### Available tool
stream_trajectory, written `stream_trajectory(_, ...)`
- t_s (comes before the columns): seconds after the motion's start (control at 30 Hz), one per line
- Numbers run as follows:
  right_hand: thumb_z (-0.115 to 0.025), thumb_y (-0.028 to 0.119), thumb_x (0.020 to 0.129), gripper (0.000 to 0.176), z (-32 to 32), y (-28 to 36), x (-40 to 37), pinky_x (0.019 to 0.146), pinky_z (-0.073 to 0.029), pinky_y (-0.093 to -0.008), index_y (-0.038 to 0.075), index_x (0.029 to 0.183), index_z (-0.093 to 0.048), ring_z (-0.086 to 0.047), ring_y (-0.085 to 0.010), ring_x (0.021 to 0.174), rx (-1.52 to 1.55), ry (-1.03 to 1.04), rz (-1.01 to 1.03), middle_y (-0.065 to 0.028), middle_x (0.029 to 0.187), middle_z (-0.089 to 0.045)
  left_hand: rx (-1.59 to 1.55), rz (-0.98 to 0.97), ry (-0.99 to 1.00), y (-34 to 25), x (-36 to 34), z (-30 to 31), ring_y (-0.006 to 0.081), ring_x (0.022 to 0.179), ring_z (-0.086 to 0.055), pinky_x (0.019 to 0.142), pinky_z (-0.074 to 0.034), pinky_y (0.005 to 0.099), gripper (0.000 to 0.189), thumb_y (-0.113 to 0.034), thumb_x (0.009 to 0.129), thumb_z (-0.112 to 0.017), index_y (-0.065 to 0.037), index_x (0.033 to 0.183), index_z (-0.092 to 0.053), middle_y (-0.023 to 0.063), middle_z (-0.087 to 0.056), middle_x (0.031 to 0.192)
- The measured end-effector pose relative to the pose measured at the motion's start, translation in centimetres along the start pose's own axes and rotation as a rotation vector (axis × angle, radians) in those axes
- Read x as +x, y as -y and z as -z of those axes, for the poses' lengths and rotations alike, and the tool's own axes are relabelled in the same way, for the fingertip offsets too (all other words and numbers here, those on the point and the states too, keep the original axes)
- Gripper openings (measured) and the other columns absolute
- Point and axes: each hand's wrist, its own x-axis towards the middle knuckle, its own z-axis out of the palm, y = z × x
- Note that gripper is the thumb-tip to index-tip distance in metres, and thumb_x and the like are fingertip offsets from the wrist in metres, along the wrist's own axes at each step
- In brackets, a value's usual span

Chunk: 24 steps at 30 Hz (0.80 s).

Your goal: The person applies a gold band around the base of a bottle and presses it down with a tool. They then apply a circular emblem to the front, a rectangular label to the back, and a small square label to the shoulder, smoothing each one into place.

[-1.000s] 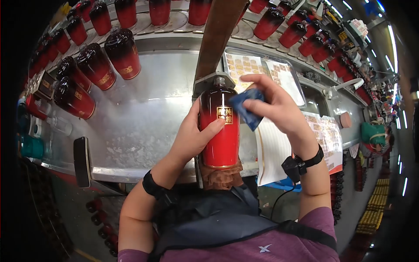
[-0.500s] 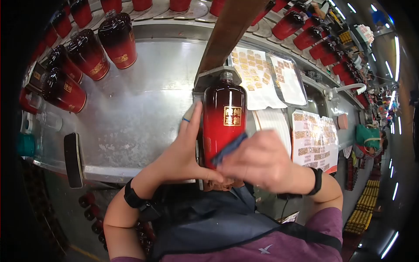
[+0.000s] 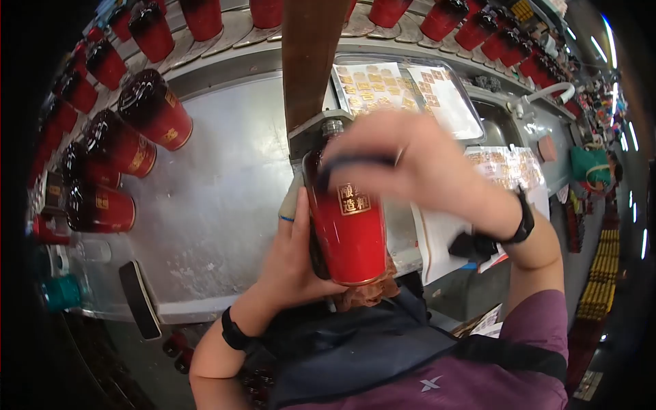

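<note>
A glossy bottle (image 3: 352,249), black at the neck and fading to red, lies in front of me with its neck pointing away. Gold square characters sit on its side. My left hand (image 3: 290,256) grips it along the left side, thumb by the base; one finger wears a pale cover with a blue band. Over the bottle's dark shoulder, my right hand (image 3: 410,147) is closed on a dark blue flat pad (image 3: 355,160), blurred by motion. That hand covers part of the neck end and the characters' upper edge.
A brown post (image 3: 311,61) rises behind the bottle's bracket. Sheets of gold stickers (image 3: 372,89) lie in a tray at right. Several red-black bottles (image 3: 156,109) stand at left; more line the conveyor (image 3: 236,41). A dark, pale-edged block (image 3: 140,301) rests at the table's front edge.
My right hand has moved from the bottle's base up to its shoulder with the pad. The left hand still holds the bottle. The camera view has shifted.
</note>
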Motion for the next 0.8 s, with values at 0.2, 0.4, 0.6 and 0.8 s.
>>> stream_trajectory(0.2, -0.064, 0.02, 0.079, 0.016, -3.6, 3.8, -6.3, 0.07, -0.048, -0.0366, 0.01, 0.092, -0.066, -0.06, -0.0231, 0.076, -0.091, 0.369, 0.641, -0.0058, 0.085, -0.061, 0.094, -0.031, 0.005, 0.1, 0.2, -0.1, 0.0483, 0.132, -0.038, 0.103, -0.044, 0.0485, 0.144, -0.041, 0.053, -0.093, 0.004, 0.152, 0.0, 0.0323, -0.028, 0.147)
stream_trajectory(0.4, -0.071, 0.015, 0.077, 0.019, -0.6, -0.3, -3.2, 0.068, -0.049, -0.0335, 0.009, 0.094, -0.072, -0.06, -0.0232, 0.075, 0.002, 0.084, 0.084, -0.0069, 0.082, -0.064, 0.125, -0.034, 0.031, -0.1, 0.3, -0.1, 0.0489, 0.132, -0.037, 0.103, -0.043, 0.0495, 0.148, -0.042, 0.052, -0.094, 0.003, 0.152, 0.004, 0.0311, -0.026, 0.148)
stream_trajectory(0.6, -0.067, 0.013, 0.075, 0.014, -1.6, 4.0, -3.5, 0.068, -0.05, -0.0326, 0.011, 0.089, -0.071, -0.059, -0.0219, 0.072, -0.154, 0.68, 0.344, -0.0044, 0.081, -0.064, 0.076, 0.028, 0.05, 0.4, -0.1, -0.3, 0.0487, 0.133, -0.036, 0.105, -0.04, 0.0493, 0.148, -0.042, 0.052, -0.094, 0.002, 0.153, 0.004, 0.03, -0.027, 0.149)
stream_trajectory(0.8, -0.064, 0.02, 0.07, 0.016, -1.7, -0.7, -3.4, 0.064, -0.045, -0.0367, 0.009, 0.082, -0.062, -0.056, -0.0247, 0.074, -0.31, -0.126, 0.479, -0.0035, 0.078, -0.057, 0.055, -0.025, 0.024, 0.2, 0.1, -0.7, 0.0485, 0.134, -0.034, 0.107, -0.035, 0.0519, 0.146, -0.039, 0.053, -0.095, 0.003, 0.153, 0.003, 0.0295, -0.028, 0.149)
